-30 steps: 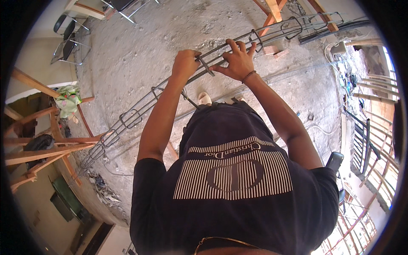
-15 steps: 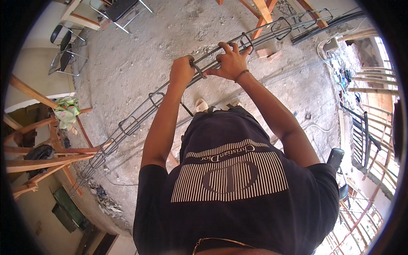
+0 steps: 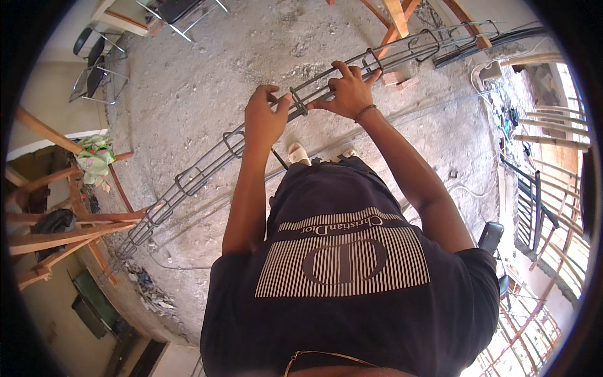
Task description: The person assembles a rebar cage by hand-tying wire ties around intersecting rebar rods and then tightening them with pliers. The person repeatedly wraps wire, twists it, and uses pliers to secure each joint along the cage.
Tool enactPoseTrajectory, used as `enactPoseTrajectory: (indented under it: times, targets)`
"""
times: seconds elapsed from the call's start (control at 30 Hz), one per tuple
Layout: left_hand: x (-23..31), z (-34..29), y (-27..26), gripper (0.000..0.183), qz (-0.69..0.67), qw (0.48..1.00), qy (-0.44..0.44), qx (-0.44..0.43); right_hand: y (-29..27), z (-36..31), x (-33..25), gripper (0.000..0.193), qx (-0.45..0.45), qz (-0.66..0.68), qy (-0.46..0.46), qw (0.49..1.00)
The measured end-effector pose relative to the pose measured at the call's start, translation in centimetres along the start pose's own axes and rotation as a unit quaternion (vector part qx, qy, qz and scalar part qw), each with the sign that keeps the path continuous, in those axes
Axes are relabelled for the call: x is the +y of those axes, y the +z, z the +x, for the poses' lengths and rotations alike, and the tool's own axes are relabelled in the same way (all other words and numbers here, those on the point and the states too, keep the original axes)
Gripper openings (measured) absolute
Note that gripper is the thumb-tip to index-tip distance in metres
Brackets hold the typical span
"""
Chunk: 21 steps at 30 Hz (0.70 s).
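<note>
A long rebar cage of thin steel bars with bent stirrups runs slantwise across the view, from lower left to upper right. My left hand is beside it, thumb and fingers apart, next to a rectangular stirrup. Whether its fingertips touch the bars is hard to make out. My right hand, with a dark bracelet on the wrist, grips the cage just right of that stirrup. Its fingers lie over the far bar, and the thumb reaches toward the stirrup.
Wooden props stand at the left under the cage's end; another timber is at the far right end. Brick pieces lie on the rough concrete floor. Folding chairs stand far left. Dark bars lie upper right.
My left hand has let go of the stirrup and opened, its thumb now apart from the fingers. The right hand stays on the cage, shifted slightly right in view.
</note>
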<state>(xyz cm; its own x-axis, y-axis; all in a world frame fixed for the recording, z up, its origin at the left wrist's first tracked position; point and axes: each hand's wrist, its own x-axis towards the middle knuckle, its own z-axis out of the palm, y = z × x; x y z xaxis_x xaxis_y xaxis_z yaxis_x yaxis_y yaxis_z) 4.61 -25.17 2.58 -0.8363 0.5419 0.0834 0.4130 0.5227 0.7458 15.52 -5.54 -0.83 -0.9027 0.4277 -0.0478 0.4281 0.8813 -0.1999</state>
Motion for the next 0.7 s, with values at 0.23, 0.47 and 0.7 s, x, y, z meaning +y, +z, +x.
enactPoseTrajectory:
  times: [0.23, 0.47, 0.7]
  targets:
    - [1.5, -2.1, -1.8, 0.028, -0.189, 0.969, -0.123, -0.102, 0.4, 0.4, -0.3, 0.095, 0.003, -0.011, 0.0, 1.0]
    - [0.3, -1.8, 2.2, 0.034, -0.139, 0.973, -0.115, -0.142, 0.4, 0.6, 0.0, 0.092, -0.024, -0.018, 0.007, 1.0]
    - [-0.8, -2.2, 2.3, 0.033, -0.159, 0.953, -0.197, -0.167, 0.4, 0.9, -0.4, 0.098, -0.013, -0.029, 0.0, 1.0]
